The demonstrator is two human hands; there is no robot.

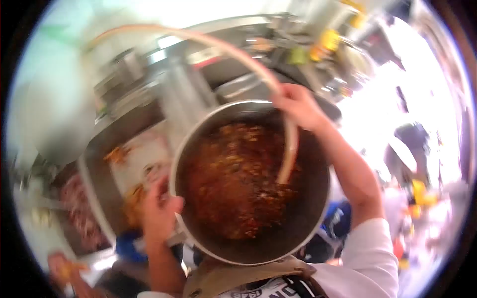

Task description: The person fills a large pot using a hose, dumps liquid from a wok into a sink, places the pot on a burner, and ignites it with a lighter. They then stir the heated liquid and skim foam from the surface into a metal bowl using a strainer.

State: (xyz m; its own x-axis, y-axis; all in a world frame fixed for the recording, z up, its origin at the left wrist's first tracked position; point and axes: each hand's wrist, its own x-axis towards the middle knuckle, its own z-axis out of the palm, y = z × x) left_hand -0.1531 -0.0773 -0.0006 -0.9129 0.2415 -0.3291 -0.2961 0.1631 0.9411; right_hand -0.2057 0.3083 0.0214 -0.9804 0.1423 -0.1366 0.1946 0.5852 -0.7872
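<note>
A large round pot (176, 169) stands in front of me, with a chunky reddish-brown mixture (233, 174) inside. My right hand (300, 107) is closed around a pale hose (226, 47) above the pot's far right rim. The hose arches in from the upper left, and its end hangs inside the pot over the right side of the mixture. My left hand (161, 208) is beside the pot's left rim, blurred, with its thumb and fingers apart. The thumb is near or at the rim; whether it touches is unclear.
Left of the pot lies a tray (141, 159) with orange-brown food, and beyond it a container of pinkish pieces (79, 213). Metal containers and yellow items (325, 42) fill the back. Another person's hand (64, 268) shows at the lower left.
</note>
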